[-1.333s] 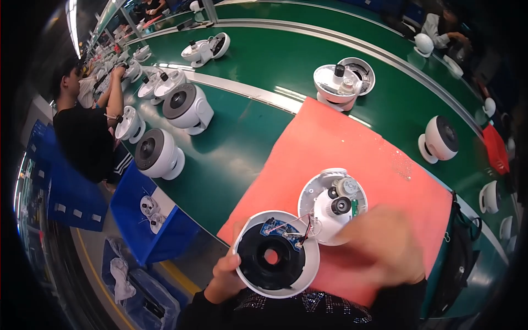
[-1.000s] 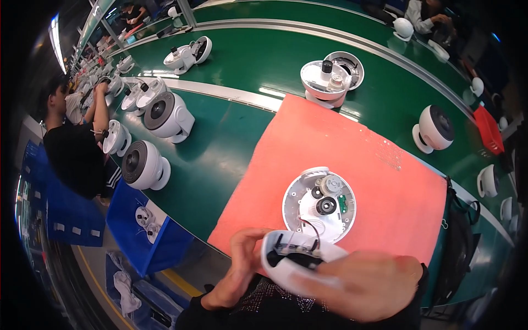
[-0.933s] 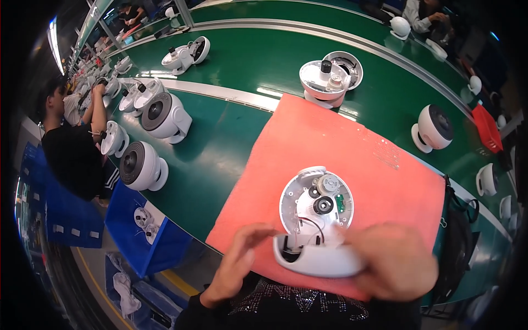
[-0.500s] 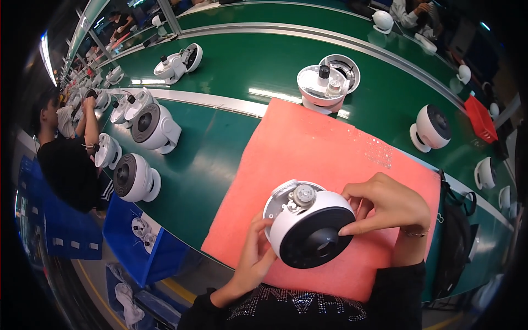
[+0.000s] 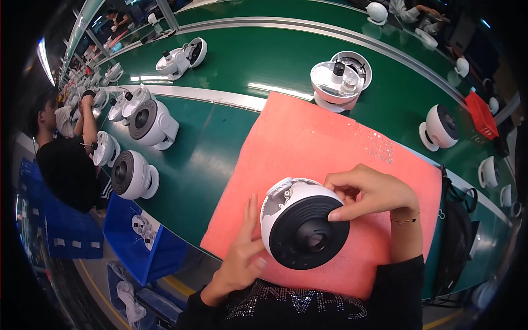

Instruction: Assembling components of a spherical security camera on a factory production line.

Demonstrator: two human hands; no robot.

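Note:
A round white housing with a black ringed face (image 5: 286,234) and a raised central hub is tilted toward me above the pink foam mat (image 5: 308,137). My right hand (image 5: 374,192) grips its upper right rim, thumb on the black face and fingers behind. To the left of the housing is my left hand (image 5: 239,256), its fingers spread and holding nothing; whether it touches the shell I cannot tell. Past the upper left edge of the black face, part of the white interior shows.
A half-assembled white unit (image 5: 338,82) stands on the green belt beyond the mat. Similar units (image 5: 132,176) line the left side, near a person in black (image 5: 66,159). A blue bin (image 5: 140,236) sits lower left, a red tray (image 5: 480,118) far right, a black bag (image 5: 456,236) at right.
My left hand has come off the housing and opened. The housing has turned, so its silver motor is out of sight. The half-assembled unit beyond the mat appears farther right.

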